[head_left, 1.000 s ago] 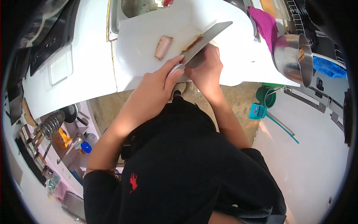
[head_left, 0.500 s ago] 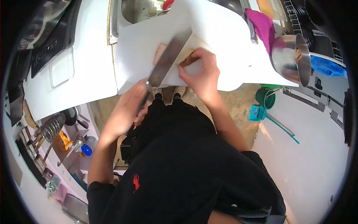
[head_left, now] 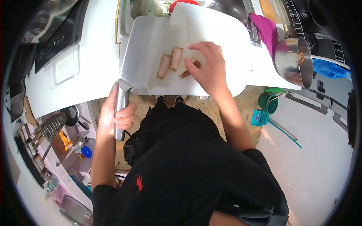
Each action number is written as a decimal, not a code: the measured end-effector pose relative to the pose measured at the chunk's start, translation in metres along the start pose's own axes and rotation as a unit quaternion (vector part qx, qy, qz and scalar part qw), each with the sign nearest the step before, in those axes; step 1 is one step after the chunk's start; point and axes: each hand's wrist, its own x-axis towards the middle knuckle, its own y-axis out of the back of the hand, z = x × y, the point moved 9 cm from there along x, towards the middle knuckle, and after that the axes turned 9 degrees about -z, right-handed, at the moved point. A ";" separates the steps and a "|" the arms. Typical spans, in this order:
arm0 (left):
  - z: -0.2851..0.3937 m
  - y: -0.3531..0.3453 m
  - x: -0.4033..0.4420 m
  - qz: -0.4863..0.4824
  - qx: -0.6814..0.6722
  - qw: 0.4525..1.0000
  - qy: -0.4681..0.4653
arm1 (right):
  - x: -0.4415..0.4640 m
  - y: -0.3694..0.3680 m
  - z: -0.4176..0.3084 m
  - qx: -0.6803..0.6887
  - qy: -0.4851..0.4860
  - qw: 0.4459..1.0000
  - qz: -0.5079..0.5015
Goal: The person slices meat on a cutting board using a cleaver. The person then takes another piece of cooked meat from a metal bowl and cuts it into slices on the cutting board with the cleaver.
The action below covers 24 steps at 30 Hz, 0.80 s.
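My left hand (head_left: 118,116) is wrapped round the metal handle of a broad cleaver (head_left: 145,47). Its wide blade is turned flat to my view, over the left part of a white cutting board (head_left: 222,34). Two pale slices of meat with browned edges lie side by side on the board, a left slice (head_left: 163,66) and a right slice (head_left: 176,58). A browner piece of meat (head_left: 185,72) is partly covered by the thumb of my right hand (head_left: 210,64). The fingers of that hand are apart and hold nothing.
Behind the board is a steel sink (head_left: 145,7) with a red bowl (head_left: 183,3). To the right are a purple cloth (head_left: 266,30) and a steel pot (head_left: 288,62) containing a brown piece. A clear lid (head_left: 67,66) lies left, beside a black cooktop (head_left: 60,37).
The cleaver has swung left, away from the meat, its blade turning flat. My right hand has let go of the brown piece and spread its fingers. Two slices now show fully.
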 end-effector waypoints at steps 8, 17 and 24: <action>0.008 0.000 -0.029 0.057 -0.016 0.992 -0.108 | 0.047 -0.043 0.000 -0.067 0.050 0.967 -0.242; 0.000 0.001 -0.042 0.048 0.031 0.993 -0.105 | 0.034 -0.050 -0.018 0.262 -0.072 0.869 -0.414; -0.003 -0.002 -0.045 0.070 0.045 0.990 -0.117 | 0.041 -0.071 -0.012 0.128 -0.064 0.918 -0.369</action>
